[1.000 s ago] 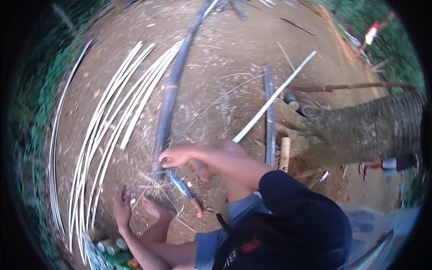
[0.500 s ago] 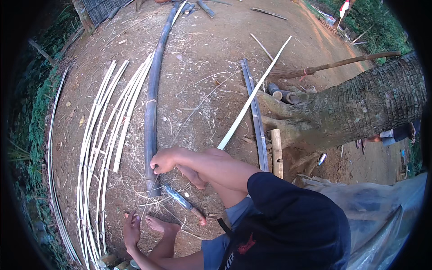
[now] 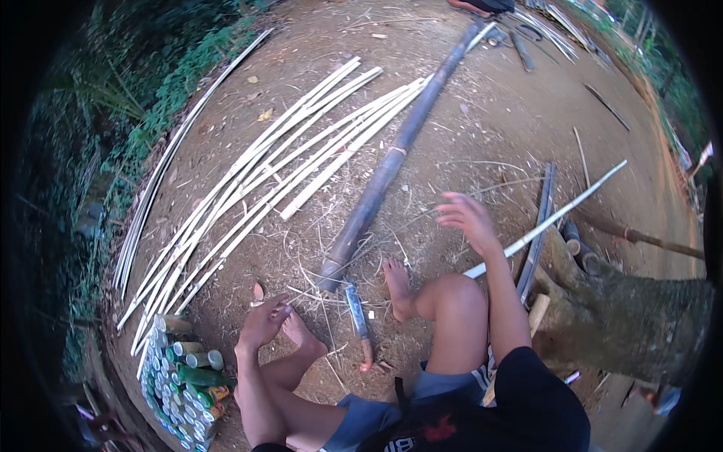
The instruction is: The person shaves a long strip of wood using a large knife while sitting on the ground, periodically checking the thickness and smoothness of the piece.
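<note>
My left hand (image 3: pixel 263 325) hovers above my left foot, fingers loosely apart and holding nothing that I can make out. Over the ground beyond my right knee, my right hand (image 3: pixel 467 220) is raised with its fingers spread and nothing in them. A long dark bamboo pole (image 3: pixel 367 205) lies on the dirt between the two, its near end close to my feet. Just below that end is a machete (image 3: pixel 355 310) with a wide blade and a wooden handle. Thin bamboo shavings (image 3: pixel 301 264) curl around the pole's near end.
Long pale bamboo strips (image 3: pixel 256 162) fan out left of the pole. At lower left is a pile of bottles and cans (image 3: pixel 181 384). On the right, a pale strip (image 3: pixel 561 213) crosses a dark split bamboo piece (image 3: pixel 536 233), near a tree trunk (image 3: pixel 640 320) and a broom (image 3: pixel 640 236).
My view has swung left. My right hand has left the pole's near end, risen to the right and spread its fingers. My left hand stays near my left foot.
</note>
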Demonstrator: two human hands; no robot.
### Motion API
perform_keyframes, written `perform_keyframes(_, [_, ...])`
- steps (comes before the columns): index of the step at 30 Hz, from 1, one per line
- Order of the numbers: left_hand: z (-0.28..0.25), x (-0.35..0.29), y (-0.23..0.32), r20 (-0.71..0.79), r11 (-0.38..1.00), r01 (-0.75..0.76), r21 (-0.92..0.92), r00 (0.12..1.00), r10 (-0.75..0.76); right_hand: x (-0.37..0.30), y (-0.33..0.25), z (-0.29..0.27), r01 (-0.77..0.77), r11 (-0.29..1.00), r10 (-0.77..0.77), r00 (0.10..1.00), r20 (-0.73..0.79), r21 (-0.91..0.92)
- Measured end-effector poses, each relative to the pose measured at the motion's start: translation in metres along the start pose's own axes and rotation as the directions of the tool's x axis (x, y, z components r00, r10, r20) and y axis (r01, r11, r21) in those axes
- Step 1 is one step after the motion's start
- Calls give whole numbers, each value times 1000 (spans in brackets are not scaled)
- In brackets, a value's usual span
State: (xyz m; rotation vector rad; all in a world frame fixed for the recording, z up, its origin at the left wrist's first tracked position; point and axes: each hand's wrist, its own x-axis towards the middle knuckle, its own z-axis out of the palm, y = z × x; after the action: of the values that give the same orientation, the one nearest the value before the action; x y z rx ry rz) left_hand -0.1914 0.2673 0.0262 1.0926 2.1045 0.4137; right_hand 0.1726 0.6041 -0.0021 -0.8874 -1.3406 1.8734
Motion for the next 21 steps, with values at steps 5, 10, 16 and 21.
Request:
perform_keyframes(5, [0, -5, -3, 2, 1000, 6, 24, 1000, -6, -59, 196, -147, -641, 761, -48, 106, -993, -105])
perform_keyframes(10, [-2, 5, -4, 21, 997, 16, 77, 1000, -18, -98, 275, -140, -481, 788, 533, 222, -817, 383])
perform_keyframes(16, [-16, 40, -59, 332, 992, 86, 90, 937, -112, -80, 277, -129, -380, 754, 652, 334, -681, 536])
perform_keyframes(21, [-23, 143, -157, 128, 961, 75, 265, 985, -112, -71, 233, -109, -411, 738, 673, 408, -617, 535])
